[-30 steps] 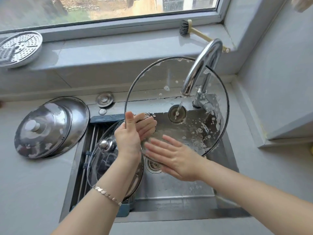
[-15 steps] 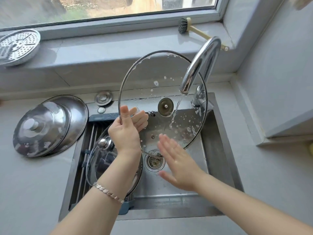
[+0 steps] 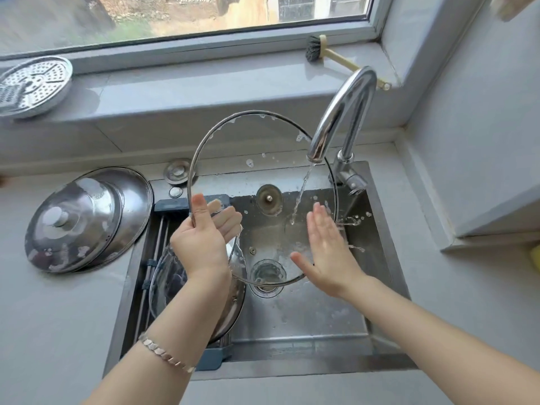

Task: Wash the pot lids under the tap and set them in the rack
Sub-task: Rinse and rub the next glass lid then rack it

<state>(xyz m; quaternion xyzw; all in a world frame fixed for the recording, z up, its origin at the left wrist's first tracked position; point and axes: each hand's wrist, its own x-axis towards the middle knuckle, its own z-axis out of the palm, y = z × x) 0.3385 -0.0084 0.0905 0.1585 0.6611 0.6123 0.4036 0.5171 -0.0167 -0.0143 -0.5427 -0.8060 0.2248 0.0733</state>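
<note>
One grip only: left hand (image 3: 201, 241) pinches rim of wet glass lid (image 3: 257, 141); right hand (image 3: 327, 255) flat, fingers straight, maybe touching it. Glass lid could slip, crack in sink (image 3: 306, 323).

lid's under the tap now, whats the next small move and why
Probably turn the glass lid a little with the left hand, which grips its left rim, so the upper edge comes under the stream. Water from the tap lands only right of the knob, by the flat right hand, while suds cling near the top rim.
</note>
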